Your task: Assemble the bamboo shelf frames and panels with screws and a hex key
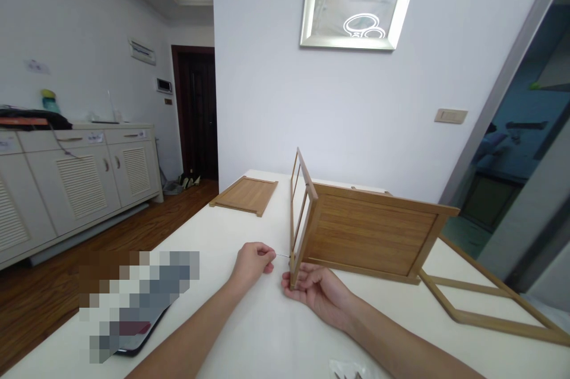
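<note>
In the head view, my left hand (255,264) pinches a thin metal tool (282,256) that looks like a hex key. Its tip meets the lower part of an upright wooden frame (307,212) with slim crossbars. My right hand (317,291) is palm up, its fingers closed around the bottom end of the same frame. Behind that hand, a brown wooden panel (369,230) stands on its long edge, meeting the frame at a corner. My left fingers hide the tool's other end.
A flat wooden panel (244,195) lies at the table's far left. Another open wooden frame (485,302) rests on the right. A phone-like dark object (146,331), partly blurred out, is at the near left. A clear plastic bag (351,369) with small parts lies at the front edge.
</note>
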The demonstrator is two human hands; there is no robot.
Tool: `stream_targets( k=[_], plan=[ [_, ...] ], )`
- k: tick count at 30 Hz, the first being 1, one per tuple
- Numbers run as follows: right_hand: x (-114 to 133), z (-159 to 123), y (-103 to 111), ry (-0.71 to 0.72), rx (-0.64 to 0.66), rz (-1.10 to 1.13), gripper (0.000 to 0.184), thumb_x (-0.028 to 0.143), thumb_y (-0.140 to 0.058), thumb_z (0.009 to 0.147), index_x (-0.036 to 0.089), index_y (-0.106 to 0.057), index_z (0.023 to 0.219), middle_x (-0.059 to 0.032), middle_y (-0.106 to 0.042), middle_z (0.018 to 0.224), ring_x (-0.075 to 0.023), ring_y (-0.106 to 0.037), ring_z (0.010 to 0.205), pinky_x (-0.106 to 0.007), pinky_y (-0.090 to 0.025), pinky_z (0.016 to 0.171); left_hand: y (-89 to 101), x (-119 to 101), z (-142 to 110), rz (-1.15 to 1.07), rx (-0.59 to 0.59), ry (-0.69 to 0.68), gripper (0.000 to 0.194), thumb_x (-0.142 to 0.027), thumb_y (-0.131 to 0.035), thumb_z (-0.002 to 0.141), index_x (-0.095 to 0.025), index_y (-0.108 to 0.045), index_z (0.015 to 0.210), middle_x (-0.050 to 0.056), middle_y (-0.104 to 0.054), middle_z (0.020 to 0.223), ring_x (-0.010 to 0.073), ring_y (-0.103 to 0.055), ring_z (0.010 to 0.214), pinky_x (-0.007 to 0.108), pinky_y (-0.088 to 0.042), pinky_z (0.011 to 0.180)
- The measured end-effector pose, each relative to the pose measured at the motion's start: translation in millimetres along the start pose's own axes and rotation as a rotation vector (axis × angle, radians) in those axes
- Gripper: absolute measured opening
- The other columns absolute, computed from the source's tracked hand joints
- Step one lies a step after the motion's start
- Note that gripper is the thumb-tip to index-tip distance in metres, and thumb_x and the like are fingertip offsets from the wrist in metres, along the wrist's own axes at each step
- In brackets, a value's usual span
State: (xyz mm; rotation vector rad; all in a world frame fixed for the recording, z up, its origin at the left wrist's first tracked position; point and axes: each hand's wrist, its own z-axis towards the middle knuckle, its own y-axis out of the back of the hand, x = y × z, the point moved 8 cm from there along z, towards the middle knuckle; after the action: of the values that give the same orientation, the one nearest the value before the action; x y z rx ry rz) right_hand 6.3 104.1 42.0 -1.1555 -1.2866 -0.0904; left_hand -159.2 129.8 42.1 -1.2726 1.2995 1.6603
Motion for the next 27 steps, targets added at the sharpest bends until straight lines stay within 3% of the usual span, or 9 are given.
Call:
stream_targets(
  k=[5, 13, 23, 27],
  plan=[
    [0.5, -0.8, -2.9, 0.000, 0.011, -0.002, 0.044, -0.001, -0.051, 0.052, 0.011, -0.056, 0.093, -0.0101, -0.070, 0.090, -0.0186, -0.069, 0.087, -0.036, -0.048, 0.091, -3.6, 3.9, 0.5, -0.095, 0.042, 0.067, 0.020, -0.034, -0.068, 0.077, -0.014, -0.067, 0.074, -0.003, -0.058, 0.046, 0.0139, -0.058, 0.041, 0.023, -0.043, 0.044],
    [0.2, 0.4, 0.9, -0.001, -0.003, 0.019, 0.046, -0.002, -0.051, 0.050, 0.009, -0.055, 0.094, -0.0136, -0.070, 0.090, -0.0204, -0.069, 0.086, -0.036, -0.049, 0.089, -5.6, 2.9, -5.5, -0.180, 0.078, 0.170, 0.024, -0.034, -0.073, 0.073, -0.012, -0.065, 0.075, 0.006, -0.069, 0.062, 0.0138, -0.063, 0.048, 0.025, -0.050, 0.050],
    [0.5, -0.3, 0.3, -0.004, -0.009, 0.024, 0.046, -0.003, -0.051, 0.049, 0.010, -0.056, 0.093, -0.0131, -0.071, 0.088, -0.0212, -0.069, 0.086, -0.036, -0.049, 0.087, -4.5, 8.1, -1.8, -0.219, 0.062, 0.143, 0.026, -0.034, -0.073, 0.071, -0.011, -0.069, 0.082, 0.007, -0.072, 0.073, 0.0149, -0.066, 0.052, 0.024, -0.051, 0.049],
    [0.4, -0.5, 0.4, -0.002, -0.009, 0.026, 0.045, -0.002, -0.052, 0.049, 0.011, -0.056, 0.092, -0.0122, -0.071, 0.088, -0.0211, -0.069, 0.087, -0.037, -0.049, 0.088, -2.0, 9.6, 1.1, -0.232, 0.040, 0.105, 0.026, -0.033, -0.076, 0.067, -0.010, -0.071, 0.077, 0.005, -0.069, 0.064, 0.0155, -0.066, 0.054, 0.025, -0.052, 0.050]
  ],
)
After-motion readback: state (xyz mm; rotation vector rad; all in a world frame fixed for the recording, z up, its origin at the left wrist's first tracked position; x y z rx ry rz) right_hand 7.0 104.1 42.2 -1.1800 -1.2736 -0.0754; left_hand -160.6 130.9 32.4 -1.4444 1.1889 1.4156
